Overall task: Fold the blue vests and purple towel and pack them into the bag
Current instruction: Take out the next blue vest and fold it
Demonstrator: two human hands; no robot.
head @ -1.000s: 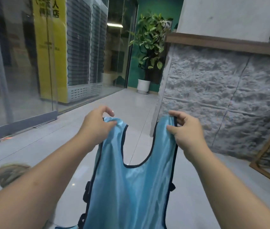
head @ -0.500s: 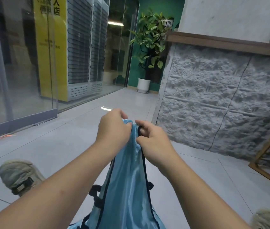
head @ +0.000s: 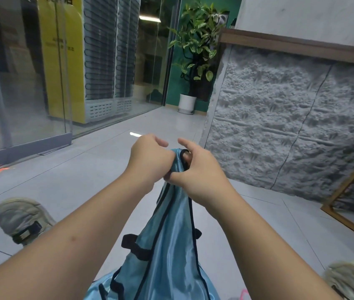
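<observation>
A shiny blue vest (head: 169, 241) with dark trim hangs in front of me, folded lengthwise so both shoulder straps meet at the top. My left hand (head: 147, 156) and my right hand (head: 195, 169) are pressed together there, each pinching the gathered straps. The right index finger points up, and a finger shows through the strap loop. The vest's lower part bunches at the bottom edge of the view. No purple towel or bag is clearly in view.
Grey tiled floor (head: 67, 187) stretches ahead. A shoe (head: 22, 219) lies at the left, another shoe (head: 353, 280) at the bottom right. A rough stone counter (head: 291, 126) stands right, a wooden frame (head: 349, 191) beside it, a potted plant (head: 195, 50) beyond, glass wall left.
My hands came together from wide apart, bringing the two shoulder straps onto each other and folding the vest in half lengthwise. In the last half second they stayed joined.
</observation>
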